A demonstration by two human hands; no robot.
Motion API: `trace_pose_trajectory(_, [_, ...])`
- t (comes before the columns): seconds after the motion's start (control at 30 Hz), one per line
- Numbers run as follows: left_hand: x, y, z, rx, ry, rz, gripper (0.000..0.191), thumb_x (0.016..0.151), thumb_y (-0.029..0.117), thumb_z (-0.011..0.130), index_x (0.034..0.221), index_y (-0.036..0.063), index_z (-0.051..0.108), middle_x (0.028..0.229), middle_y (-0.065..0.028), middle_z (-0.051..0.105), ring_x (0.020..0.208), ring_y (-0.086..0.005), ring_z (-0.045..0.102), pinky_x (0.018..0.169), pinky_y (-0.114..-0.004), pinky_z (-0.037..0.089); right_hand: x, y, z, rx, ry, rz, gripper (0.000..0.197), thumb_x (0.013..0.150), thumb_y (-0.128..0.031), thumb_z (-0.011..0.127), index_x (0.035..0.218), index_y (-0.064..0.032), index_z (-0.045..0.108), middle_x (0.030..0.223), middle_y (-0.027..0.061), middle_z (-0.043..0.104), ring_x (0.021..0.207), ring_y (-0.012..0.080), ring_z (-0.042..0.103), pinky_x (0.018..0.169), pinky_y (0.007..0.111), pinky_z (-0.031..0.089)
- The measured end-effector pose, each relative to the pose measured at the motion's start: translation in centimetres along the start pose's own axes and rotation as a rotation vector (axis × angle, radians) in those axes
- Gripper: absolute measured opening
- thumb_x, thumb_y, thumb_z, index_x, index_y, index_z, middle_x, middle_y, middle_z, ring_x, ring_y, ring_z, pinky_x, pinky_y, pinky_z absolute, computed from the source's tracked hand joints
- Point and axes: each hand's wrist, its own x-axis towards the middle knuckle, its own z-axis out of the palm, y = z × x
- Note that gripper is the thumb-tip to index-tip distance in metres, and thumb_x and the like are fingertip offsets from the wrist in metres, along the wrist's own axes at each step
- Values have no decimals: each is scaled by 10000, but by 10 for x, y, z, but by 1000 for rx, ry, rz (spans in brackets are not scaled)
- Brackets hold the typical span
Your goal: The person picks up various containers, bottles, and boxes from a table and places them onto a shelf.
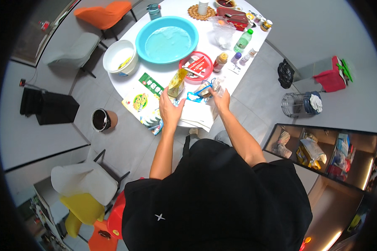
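My left hand [170, 109] is around the near end of a yellow-green food packet [176, 84], which stands tilted above the table's near end. In my right hand [221, 101] is a clear plastic bag [218, 85] with brownish contents and a blue tie [210, 84]. A blue-and-white packet [195, 97] lies between the hands. Just below them, a flat white packet or folded sheet [196, 113] reaches the table edge. Left of my left hand lies a large printed food bag [140, 102] with a green top. Beyond the packets is a red plastic basket [208, 73] holding red-and-white sachets [198, 65].
The white table [125, 84] carries a blue basin [139, 51], a white bucket [110, 62], a brown-red sauce bottle [220, 63], a green bottle [243, 40] and a red case [229, 15]. A bin [112, 119] stands on the floor at left. Open shelves [325, 138] are at right.
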Motion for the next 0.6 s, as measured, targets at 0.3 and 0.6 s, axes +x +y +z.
trace_pose_trajectory(0.3, [69, -11, 35, 163, 134, 289, 156, 875, 200, 746, 932, 61, 706, 950, -87, 717, 936, -307, 655, 894, -434, 445, -63, -34, -92, 154, 234, -11, 418, 817, -267, 860, 1069, 32, 712, 916, 100, 727, 860, 199, 675, 806, 342, 519])
trace_pose_trajectory(0.6, [75, 45, -4, 130, 297, 344, 83, 882, 108, 736, 964, 97, 733, 973, -14, 743, 943, -214, 682, 1001, -417, 382, -108, 9, -147, 290, 469, 141, 531, 814, -283, 872, 1177, 40, 659, 1122, 119, 669, 1037, 216, 642, 915, 359, 502])
